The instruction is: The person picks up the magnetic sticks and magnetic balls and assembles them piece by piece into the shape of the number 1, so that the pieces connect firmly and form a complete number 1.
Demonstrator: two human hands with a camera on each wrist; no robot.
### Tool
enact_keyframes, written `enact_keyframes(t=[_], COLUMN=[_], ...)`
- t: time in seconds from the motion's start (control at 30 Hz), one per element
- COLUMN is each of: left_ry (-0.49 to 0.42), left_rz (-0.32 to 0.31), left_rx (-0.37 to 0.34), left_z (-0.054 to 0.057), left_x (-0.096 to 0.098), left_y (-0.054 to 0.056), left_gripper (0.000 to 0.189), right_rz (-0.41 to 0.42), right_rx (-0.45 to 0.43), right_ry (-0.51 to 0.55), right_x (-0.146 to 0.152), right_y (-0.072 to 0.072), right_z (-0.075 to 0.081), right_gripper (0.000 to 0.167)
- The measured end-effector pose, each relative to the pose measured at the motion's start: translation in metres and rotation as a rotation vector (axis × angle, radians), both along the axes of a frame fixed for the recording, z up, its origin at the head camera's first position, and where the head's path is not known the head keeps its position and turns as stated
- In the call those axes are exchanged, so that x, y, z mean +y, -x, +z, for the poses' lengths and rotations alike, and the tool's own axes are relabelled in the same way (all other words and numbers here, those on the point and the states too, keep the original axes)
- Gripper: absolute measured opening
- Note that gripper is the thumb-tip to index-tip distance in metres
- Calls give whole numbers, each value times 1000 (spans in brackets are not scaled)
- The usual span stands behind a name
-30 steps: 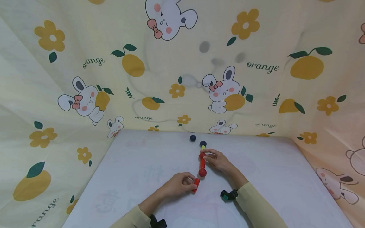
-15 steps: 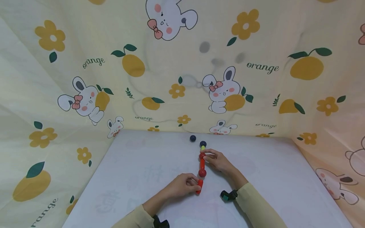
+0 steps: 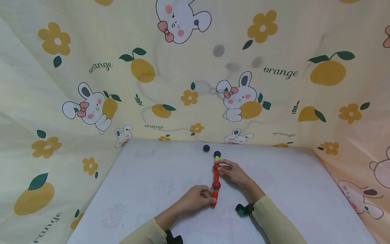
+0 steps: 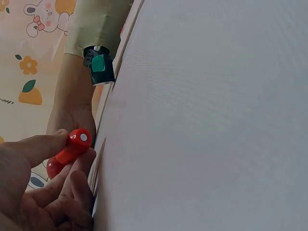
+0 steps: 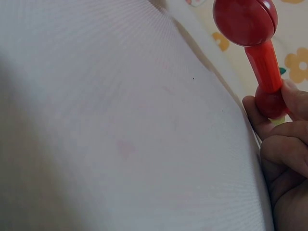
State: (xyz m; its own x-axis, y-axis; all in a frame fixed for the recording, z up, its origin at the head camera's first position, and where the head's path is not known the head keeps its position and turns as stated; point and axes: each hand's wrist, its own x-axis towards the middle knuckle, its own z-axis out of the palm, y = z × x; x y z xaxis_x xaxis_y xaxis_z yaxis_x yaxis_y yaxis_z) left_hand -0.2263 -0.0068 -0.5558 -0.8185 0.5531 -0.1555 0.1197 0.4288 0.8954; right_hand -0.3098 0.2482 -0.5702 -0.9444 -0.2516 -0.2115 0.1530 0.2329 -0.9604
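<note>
My left hand (image 3: 195,199) pinches a short red rod (image 3: 215,197) between thumb and fingers; its end shows a pale dot (image 4: 83,137) in the left wrist view. The rod points at the near red ball (image 3: 216,185) of a chain, with a slight gap seen from the head. In this chain, a red-orange rod (image 5: 264,67) joins that ball to a second red ball (image 3: 216,167). Beyond come a yellow-green rod (image 3: 217,158) and a dark blue ball (image 3: 217,154). Thumb and fingers of my right hand (image 3: 234,172) pinch the chain at the second red ball.
A loose dark blue ball (image 3: 206,148) lies near the back of the white table (image 3: 146,189), left of the chain's far end. A patterned cloth (image 3: 176,61) hangs behind and at both sides. Black cameras (image 3: 244,209) sit on both wrists.
My left hand has moved slightly right, bringing the red rod below the near red ball and more in line with the chain. The right hand and the chain stay in place.
</note>
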Motion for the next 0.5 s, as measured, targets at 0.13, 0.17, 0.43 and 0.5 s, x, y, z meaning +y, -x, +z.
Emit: enact_keyframes(t=[0.13,0.17,0.43,0.5], left_ry=[9,11,27,31], left_rz=[12,12,19,22], left_rx=[7,7,13,10], left_z=[2,2,2,1], left_x=[2,2,4,5], left_y=[-1,-1,0,0], left_gripper=[19,19,19,19], right_rz=[2,2,7,6], right_rx=[0,0,12,15], right_ry=[3,2,7,10], right_x=[0,0,1,1], right_y=[0,0,0,0], right_z=[0,0,-2,-2], right_gripper=[41,41,41,41])
